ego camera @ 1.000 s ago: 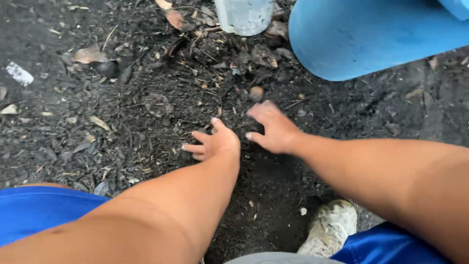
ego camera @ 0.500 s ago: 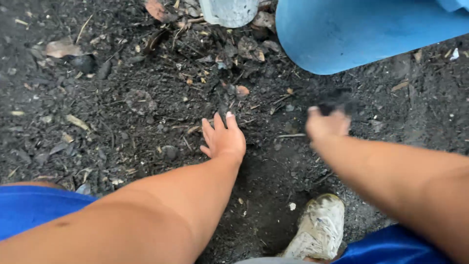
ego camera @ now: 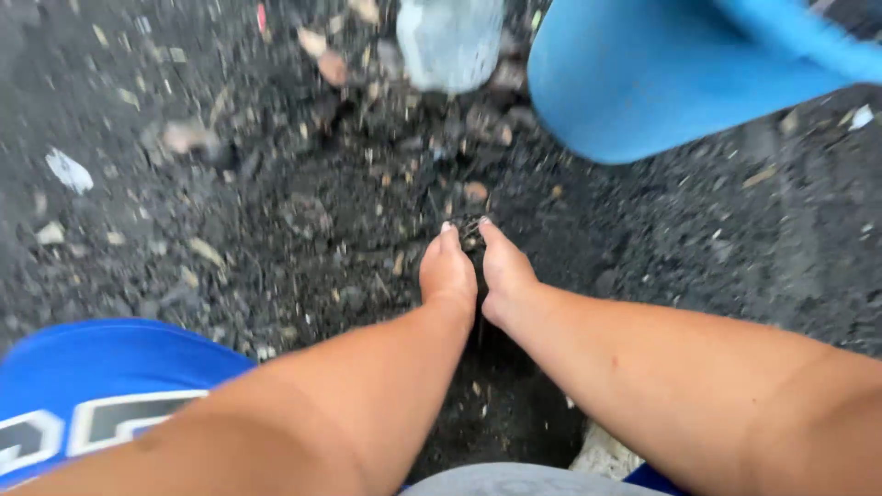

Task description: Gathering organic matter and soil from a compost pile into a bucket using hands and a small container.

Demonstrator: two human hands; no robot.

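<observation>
My left hand (ego camera: 447,273) and my right hand (ego camera: 504,273) stand on edge side by side on the dark soil (ego camera: 349,211), palms facing each other. A small clump of soil (ego camera: 469,229) is pinched between their fingertips. Below the wrists the ground dips into a dark hollow (ego camera: 501,404). The view is blurred by motion.
A big blue plastic container (ego camera: 643,73) lies at the top right, with a grey block (ego camera: 450,37) beside it. Dry leaves and white scraps (ego camera: 69,170) litter the soil. My blue shorts (ego camera: 101,386) and a dirty white shoe (ego camera: 602,455) are at the bottom.
My right hand, which was out to the right with dark soil on it, has come back beside my left. My left hand has turned from flat onto its edge.
</observation>
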